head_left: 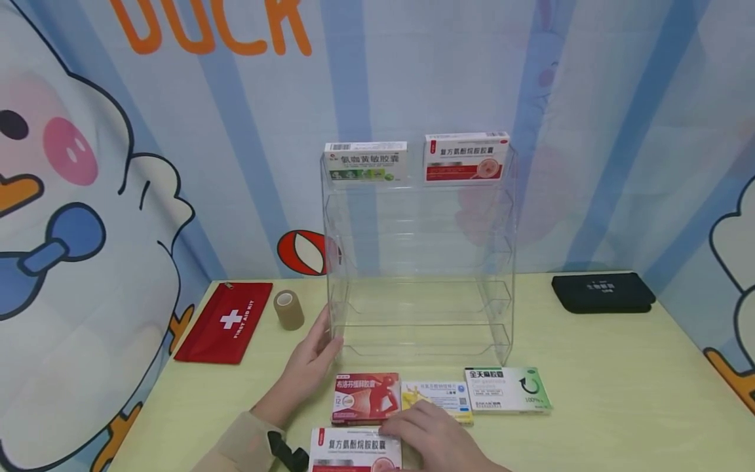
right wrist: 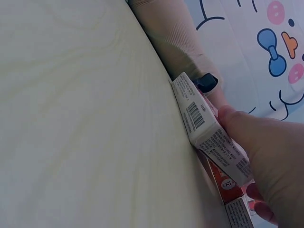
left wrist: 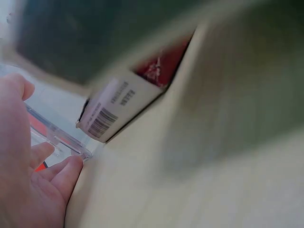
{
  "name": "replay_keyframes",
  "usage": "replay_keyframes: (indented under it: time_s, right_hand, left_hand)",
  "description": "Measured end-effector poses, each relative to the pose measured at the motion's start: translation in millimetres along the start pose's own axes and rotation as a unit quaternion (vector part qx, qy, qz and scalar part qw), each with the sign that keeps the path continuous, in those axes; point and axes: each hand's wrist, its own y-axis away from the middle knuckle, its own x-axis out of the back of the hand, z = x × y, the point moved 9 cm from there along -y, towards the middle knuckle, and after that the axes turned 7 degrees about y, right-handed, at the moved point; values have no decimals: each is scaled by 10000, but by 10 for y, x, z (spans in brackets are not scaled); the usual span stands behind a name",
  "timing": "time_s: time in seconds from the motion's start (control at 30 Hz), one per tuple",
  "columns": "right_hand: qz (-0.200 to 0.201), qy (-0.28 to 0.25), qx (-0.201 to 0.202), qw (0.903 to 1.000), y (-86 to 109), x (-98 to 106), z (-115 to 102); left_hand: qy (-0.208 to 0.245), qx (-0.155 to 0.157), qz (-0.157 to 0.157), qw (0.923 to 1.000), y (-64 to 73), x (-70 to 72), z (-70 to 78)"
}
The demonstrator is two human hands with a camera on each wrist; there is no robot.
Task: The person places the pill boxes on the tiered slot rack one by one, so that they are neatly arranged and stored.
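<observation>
A clear tiered display rack (head_left: 421,334) stands on the table. My left hand (head_left: 309,364) holds its lower left corner, thumb in front and fingers along the side; the left wrist view shows this left hand (left wrist: 33,175) at the clear edge. My right hand (head_left: 439,436) grips the right end of a white and red medicine box (head_left: 356,449) close to the near side. In the right wrist view, the thumb of my right hand (right wrist: 270,156) presses this white box (right wrist: 204,123). Behind it lie a red box (head_left: 364,396), a yellow-and-white box (head_left: 442,393), partly hidden by my fingers, and a white-green box (head_left: 507,391).
On the rack's top tier stand a white-green box (head_left: 366,162) at left and a white-red box (head_left: 466,158) at right. A red first aid pouch (head_left: 227,324) and a tan tape roll (head_left: 289,310) lie left, a black case (head_left: 603,293) right. A printed curtain (head_left: 425,78) hangs behind.
</observation>
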Motion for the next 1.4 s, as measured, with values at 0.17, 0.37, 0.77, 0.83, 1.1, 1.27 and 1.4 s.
replay_keyframes:
  time_s: [0.17,0.37,0.77,0.83,1.1,1.27,1.4]
  right_hand:
    - [176,-247,-186,9994,2,55,-22]
    - [529,-668,-378,9956,6,102,7]
    - [1521,-602,-391,9858,9,291,67]
    - [1770,-662,-261,9816,-8,367,84]
    - [2505,-603,-312,9657,-107,765,289]
    - [2851,-253,-625,9561,-172,1045,443]
    - [3151,22,-545,9475,-268,1315,528]
  left_hand:
    - [9,-9,-2,10000,5,-7,7]
    - [35,-6,-2,10000,7,-12,22]
    - [-4,226,8,9997,14,-11,12]
    - [13,250,-18,9997,13,-11,17]
    - [-119,142,32,9998,15,15,20]
    - [-163,172,37,9997,-2,1,1]
    - [-72,185,-16,9998,-10,-16,-7]
